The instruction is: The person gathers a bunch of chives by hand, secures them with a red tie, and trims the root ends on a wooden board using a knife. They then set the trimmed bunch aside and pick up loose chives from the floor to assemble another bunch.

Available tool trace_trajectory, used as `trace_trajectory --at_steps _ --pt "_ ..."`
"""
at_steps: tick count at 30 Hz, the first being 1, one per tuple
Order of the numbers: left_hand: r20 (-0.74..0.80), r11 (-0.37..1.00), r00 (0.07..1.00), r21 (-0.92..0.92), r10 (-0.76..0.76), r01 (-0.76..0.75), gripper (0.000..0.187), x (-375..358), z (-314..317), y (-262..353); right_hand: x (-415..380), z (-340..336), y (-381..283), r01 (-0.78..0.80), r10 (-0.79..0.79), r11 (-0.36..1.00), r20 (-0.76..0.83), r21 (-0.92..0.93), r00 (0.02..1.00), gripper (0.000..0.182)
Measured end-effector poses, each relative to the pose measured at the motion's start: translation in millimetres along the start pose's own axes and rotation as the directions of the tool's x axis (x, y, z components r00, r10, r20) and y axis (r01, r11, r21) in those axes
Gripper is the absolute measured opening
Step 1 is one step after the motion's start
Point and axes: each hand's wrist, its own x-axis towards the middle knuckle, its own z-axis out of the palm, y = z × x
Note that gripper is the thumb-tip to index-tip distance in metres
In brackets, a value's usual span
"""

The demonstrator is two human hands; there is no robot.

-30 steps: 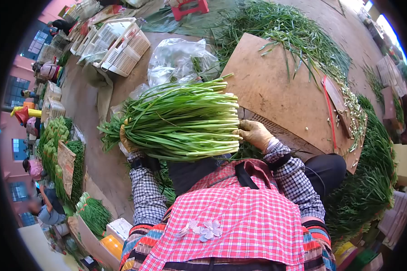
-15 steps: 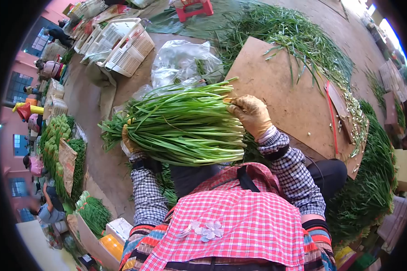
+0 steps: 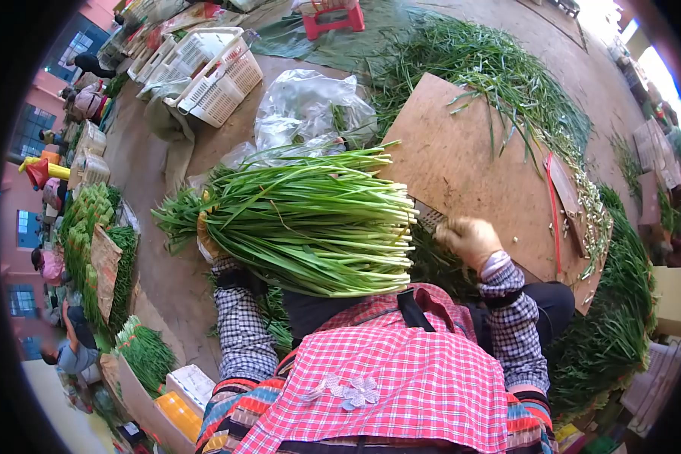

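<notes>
A thick bunch of garlic chives (image 3: 318, 219) lies across my lap, leaf tips to the left and pale stem ends to the right. My gloved left hand (image 3: 209, 227) is wrapped round its leafy end, partly hidden under the leaves. To the right of the stem ends is my gloved right hand (image 3: 469, 238), slightly blurred, its fingers curled closed. A small grey, patterned piece (image 3: 431, 217) shows between that hand and the stems; I cannot tell whether the fingers hold it.
A brown board (image 3: 461, 166) lies ahead to the right, bearing a red strip (image 3: 554, 212) and pale trimmings. Loose greens (image 3: 492, 68) are heaped behind it. Clear plastic (image 3: 306, 110), white crates (image 3: 223, 83) and a red stool (image 3: 333, 19) stand farther off. People work at the left.
My right hand has left the upper stem ends and moved down and right, its fingers now curled. The bunch has shifted slightly down, still in my left hand.
</notes>
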Motion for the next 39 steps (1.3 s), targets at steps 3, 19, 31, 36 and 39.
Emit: trace_trajectory --at_steps 3,19,31,36,39 --pt "0.052 1.0 0.999 -0.019 -0.003 0.004 0.039 5.1 -0.3 5.5 46.9 -2.9 -7.7 0.122 -0.142 0.989 -0.304 -0.083 0.942 0.026" --pt "0.069 0.998 0.995 0.002 0.069 -0.069 0.035 -8.5 7.3 20.3 212.5 -27.9 5.3 -0.011 -0.068 0.727 -0.088 -0.687 0.994 0.023" --pt "0.149 0.996 0.985 -0.011 0.086 -0.086 0.04 -5.2 -14.5 14.8 87.3 10.6 -39.0 0.274 -0.36 0.815 0.076 0.511 0.93 0.039" --pt "0.108 0.997 0.991 -0.018 0.077 -0.076 0.045 -11.2 0.4 17.9 78.7 16.7 -14.4 0.279 -0.277 0.914 -0.05 0.295 0.96 0.02" --pt "0.011 0.995 0.995 0.034 0.095 -0.095 0.051 -13.8 -2.2 13.2 93.1 -35.9 38.6 0.22 -0.239 0.971 -0.306 -0.095 0.922 0.016"
